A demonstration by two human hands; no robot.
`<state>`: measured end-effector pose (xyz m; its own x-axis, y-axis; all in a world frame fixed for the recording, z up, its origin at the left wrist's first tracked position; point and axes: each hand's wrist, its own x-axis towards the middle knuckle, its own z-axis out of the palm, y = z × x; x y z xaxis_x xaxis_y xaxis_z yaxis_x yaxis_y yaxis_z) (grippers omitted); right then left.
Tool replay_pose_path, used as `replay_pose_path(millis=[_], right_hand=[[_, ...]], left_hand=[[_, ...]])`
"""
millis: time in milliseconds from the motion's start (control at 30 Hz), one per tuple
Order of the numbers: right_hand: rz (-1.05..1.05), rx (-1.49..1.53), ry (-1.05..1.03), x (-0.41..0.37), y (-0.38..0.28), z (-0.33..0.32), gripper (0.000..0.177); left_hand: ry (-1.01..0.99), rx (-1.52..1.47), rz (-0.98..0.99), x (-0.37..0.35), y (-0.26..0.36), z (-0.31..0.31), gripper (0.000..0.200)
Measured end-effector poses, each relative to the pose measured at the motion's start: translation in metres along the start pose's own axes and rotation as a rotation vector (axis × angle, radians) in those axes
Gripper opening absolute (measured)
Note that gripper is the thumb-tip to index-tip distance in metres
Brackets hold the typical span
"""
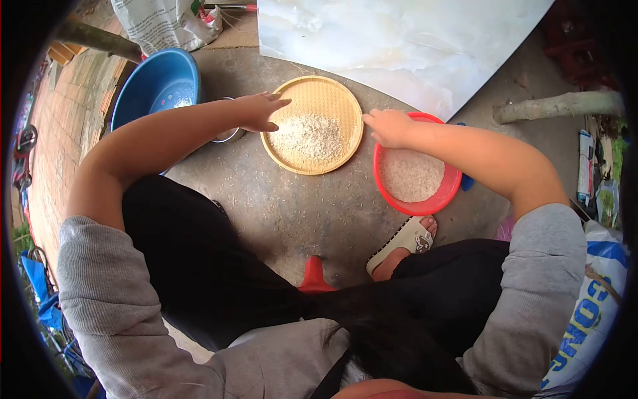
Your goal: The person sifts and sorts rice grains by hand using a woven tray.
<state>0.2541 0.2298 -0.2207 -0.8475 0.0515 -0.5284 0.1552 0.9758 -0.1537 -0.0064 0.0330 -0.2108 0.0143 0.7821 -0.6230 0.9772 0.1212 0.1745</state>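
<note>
Blue plastic marks the left of the scene, where a wide basin (153,83) stands beyond a seated person's bare forearm. To its right, the left hand (260,113) reaches over the left rim of a round woven tray (325,93), fingers spread and grasping nothing; whether they touch the weave cannot be told. Pale grains (309,138) lie heaped on the tray's near half, at the centre of the scene, above a concrete floor (226,179) flecked with scattered bits. At the tray's right rim, the right hand (389,128) has its fingers bent, but its grip cannot be made out. Below its wrist, a red basin (453,176) holds more grain. Good handling likely calls for matched, firm holds on opposite rims and a level tray, keeping the loose heap from the near edge.
</note>
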Motion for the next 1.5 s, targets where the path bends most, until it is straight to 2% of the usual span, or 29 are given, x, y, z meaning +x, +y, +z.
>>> replay_pose_path(millis=[33, 100, 133, 200, 233, 267, 300, 433, 533, 600, 667, 733, 767, 833, 867, 933, 967, 1100, 1167, 1200, 1267, 1300, 1433, 1500], right_hand=[[-0.015, -0.004, 0.002, 0.013, -0.010, -0.001, 0.034], [-0.292, -0.182, -0.038, 0.038, -0.027, 0.005, 0.038], [-0.300, -0.181, -0.040, 0.051, -0.035, 0.008, 0.038], [-0.625, -0.318, 0.021, 0.074, -0.048, 0.017, 0.038], [-0.633, -0.318, 0.018, 0.087, -0.052, 0.025, 0.038], [-0.748, -0.371, 0.055, 0.099, -0.056, 0.032, 0.041], [-0.862, -0.422, 0.094, 0.108, -0.059, 0.033, 0.044], [-0.883, -0.371, 0.105, 0.126, -0.051, 0.030, 0.037], [-0.871, -0.378, 0.156, 0.131, -0.019, 0.021, 0.035], [-0.715, -0.332, 0.141, 0.135, 0.001, 0.015, 0.038], [-0.708, -0.388, 0.187, 0.137, 0.010, 0.010, 0.040], [-0.421, -0.370, 0.260, 0.130, 0.008, 0.007, 0.037], [-0.417, -0.370, 0.258, 0.128, 0.005, 0.006, 0.037], [-0.799, -0.300, 0.403, 0.124, -0.006, 0.010, 0.032], [-0.795, -0.303, 0.400, 0.120, -0.013, 0.013, 0.032], [-1.064, -0.304, 0.109, 0.114, -0.025, 0.024, 0.032], [-1.024, -0.421, 0.023, 0.109, -0.025, 0.027, 0.039], [-0.910, -0.478, 0.046, 0.105, 0.007, 0.031, 0.050], [-0.594, -0.440, -0.022, 0.095, 0.014, 0.025, 0.061], [-0.586, -0.442, -0.021, 0.090, 0.010, 0.017, 0.061], [-0.210, -0.394, -0.270, 0.084, -0.006, -0.003, 0.069], [-0.185, -0.300, -0.305, 0.086, -0.008, -0.006, 0.075], [-0.070, -0.086, -0.180, 0.089, -0.025, -0.001, 0.076], [0.409, 0.191, 0.042, 0.086, -0.040, 0.004, 0.075]], left_hand=[[-0.019, 0.006, 0.005, -0.003, 0.000, -0.002, 0.076], [-0.033, -0.043, 0.019, -0.001, -0.004, 0.000, 0.074], [-0.043, -0.093, 0.046, 0.004, -0.008, 0.006, 0.073], [-0.067, -0.108, 0.060, 0.012, -0.011, 0.012, 0.069], [-0.170, -0.075, 0.082, 0.014, -0.008, 0.011, 0.068], [-0.274, -0.041, 0.105, 0.015, -0.006, 0.010, 0.068], [-0.288, -0.015, 0.126, 0.017, -0.005, 0.013, 0.068], [-0.348, 0.007, 0.198, 0.030, -0.004, 0.025, 0.068], [-0.349, 0.006, 0.213, 0.038, -0.005, 0.032, 0.068], [-0.332, 0.022, 0.207, 0.039, -0.005, 0.031, 0.067], [-0.323, 0.044, 0.193, 0.039, -0.006, 0.028, 0.067], [-0.323, 0.062, 0.192, 0.042, -0.008, 0.030, 0.067], [-0.322, 0.063, 0.196, 0.041, -0.007, 0.032, 0.067], [-0.323, 0.088, 0.275, 0.042, -0.005, 0.039, 0.068], [-0.319, 0.090, 0.279, 0.043, -0.004, 0.041, 0.068], [-0.402, 0.035, 0.245, 0.043, -0.002, 0.041, 0.067], [-0.401, 0.066, 0.245, 0.044, -0.003, 0.039, 0.066], [-0.309, 0.070, 0.175, 0.036, -0.002, 0.022, 0.064], [-0.263, 0.036, 0.160, 0.035, -0.002, 0.021, 0.064], [-0.225, 0.004, 0.146, 0.034, -0.001, 0.021, 0.064], [-0.199, 0.012, 0.141, 0.029, 0.005, 0.016, 0.063], [-0.211, 0.025, 0.137, 0.025, 0.008, 0.014, 0.063], [-0.204, 0.036, 0.115, 0.010, 0.017, 0.005, 0.063], [-0.151, 0.010, 0.095, -0.002, 0.021, 0.001, 0.065]])
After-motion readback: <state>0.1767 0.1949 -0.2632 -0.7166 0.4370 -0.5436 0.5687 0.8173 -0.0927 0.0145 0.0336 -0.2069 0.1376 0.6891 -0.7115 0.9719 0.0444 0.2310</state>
